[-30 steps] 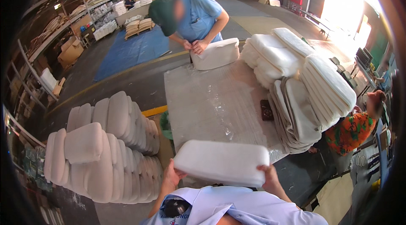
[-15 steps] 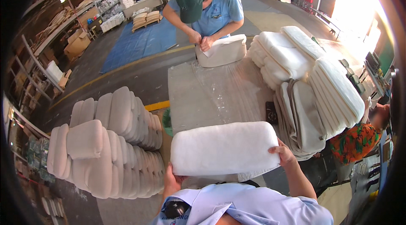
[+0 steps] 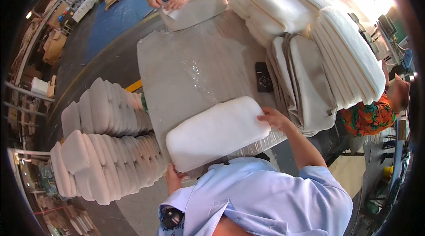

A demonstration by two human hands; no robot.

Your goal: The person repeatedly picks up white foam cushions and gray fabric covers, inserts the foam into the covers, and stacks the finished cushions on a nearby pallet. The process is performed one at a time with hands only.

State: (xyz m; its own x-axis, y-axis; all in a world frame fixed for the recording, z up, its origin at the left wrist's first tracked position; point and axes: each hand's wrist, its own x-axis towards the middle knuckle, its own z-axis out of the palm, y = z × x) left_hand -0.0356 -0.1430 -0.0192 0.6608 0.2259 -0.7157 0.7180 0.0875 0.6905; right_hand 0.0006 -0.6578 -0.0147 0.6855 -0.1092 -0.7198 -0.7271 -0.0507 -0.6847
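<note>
Left hand (image 3: 174, 177) and right hand (image 3: 275, 119) grip opposite ends of one white, round-cornered, fabric-like cushion (image 3: 217, 132), between them over the near edge of the grey, plastic-covered table (image 3: 172, 72). Its long axis slants from near left to far right; the left hand is nearer the body.

The person's two bare hands are set well apart. The right arm (image 3: 304, 147), bare below the short sleeve (image 3: 325, 183), slants up and leftward to the right hand (image 3: 275, 119), back upward, fingers extended leftward and slightly bent. The left hand (image 3: 174, 176) lies lower, near the trunk (image 3: 261, 191), thumb upward, its fingers partly hidden.
</note>
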